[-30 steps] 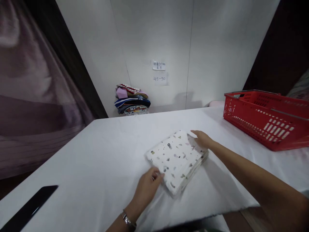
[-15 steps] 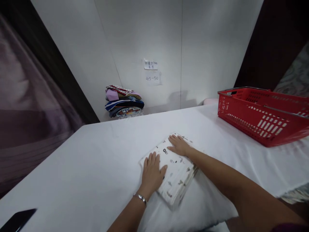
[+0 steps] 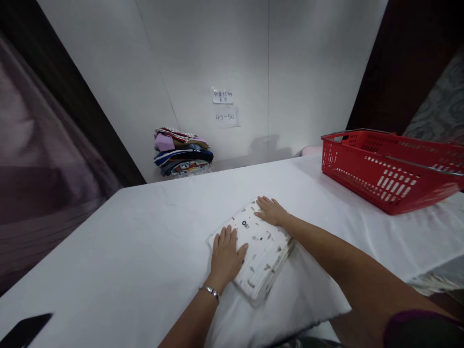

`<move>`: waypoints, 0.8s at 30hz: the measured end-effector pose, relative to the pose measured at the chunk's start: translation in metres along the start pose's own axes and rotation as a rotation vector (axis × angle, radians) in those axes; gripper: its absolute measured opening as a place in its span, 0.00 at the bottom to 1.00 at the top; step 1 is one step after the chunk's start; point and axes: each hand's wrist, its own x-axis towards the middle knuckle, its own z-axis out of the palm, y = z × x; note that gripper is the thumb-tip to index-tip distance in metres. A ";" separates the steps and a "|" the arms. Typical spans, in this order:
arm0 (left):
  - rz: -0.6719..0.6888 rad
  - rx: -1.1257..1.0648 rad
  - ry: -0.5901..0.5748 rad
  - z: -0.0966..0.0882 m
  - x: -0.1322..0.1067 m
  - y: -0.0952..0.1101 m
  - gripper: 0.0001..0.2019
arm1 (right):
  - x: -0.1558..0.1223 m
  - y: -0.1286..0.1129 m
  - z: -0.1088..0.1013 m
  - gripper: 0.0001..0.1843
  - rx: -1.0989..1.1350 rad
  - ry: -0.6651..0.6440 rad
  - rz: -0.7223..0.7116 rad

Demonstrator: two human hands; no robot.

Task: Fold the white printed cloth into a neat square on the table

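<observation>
A folded white cloth (image 3: 259,246) with small printed figures lies slantwise near the front edge of the table. Several layers show along its lower right side. My left hand (image 3: 227,256) rests flat on its left part, fingers spread, with a silver bracelet at the wrist. On the far right corner of the cloth lies my right hand (image 3: 271,211), palm down and fingers extended. Neither hand grips the fabric; both press on its top.
A white sheet covers the table (image 3: 145,241). At right stands a red plastic basket (image 3: 384,176) with metal handles. Folded clothes (image 3: 183,153) are stacked at the back by the wall. A dark flat object (image 3: 27,331) lies at the lower left, and a curtain (image 3: 47,183) hangs at left.
My right hand has shifted slightly toward the far corner of the cloth. My left hand stays on the left part. The whole view has moved a little.
</observation>
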 end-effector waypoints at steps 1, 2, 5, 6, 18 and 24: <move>-0.003 -0.001 -0.004 0.000 0.000 0.000 0.30 | 0.000 0.002 0.000 0.37 0.025 -0.011 0.007; -0.006 -0.004 -0.008 -0.001 0.000 0.000 0.31 | 0.001 0.003 0.000 0.37 0.056 -0.019 0.005; -0.018 -0.025 -0.012 -0.002 -0.001 0.001 0.30 | 0.003 0.008 -0.006 0.35 0.135 -0.025 0.015; -0.023 -0.035 -0.015 -0.002 -0.001 0.001 0.30 | 0.002 0.010 -0.009 0.34 0.147 -0.017 0.037; -0.257 -0.142 -0.089 -0.021 0.034 -0.037 0.24 | -0.055 0.052 -0.016 0.30 0.070 -0.031 0.369; -0.300 -0.244 -0.111 -0.022 0.032 -0.045 0.24 | -0.043 0.051 -0.025 0.26 0.024 -0.068 0.264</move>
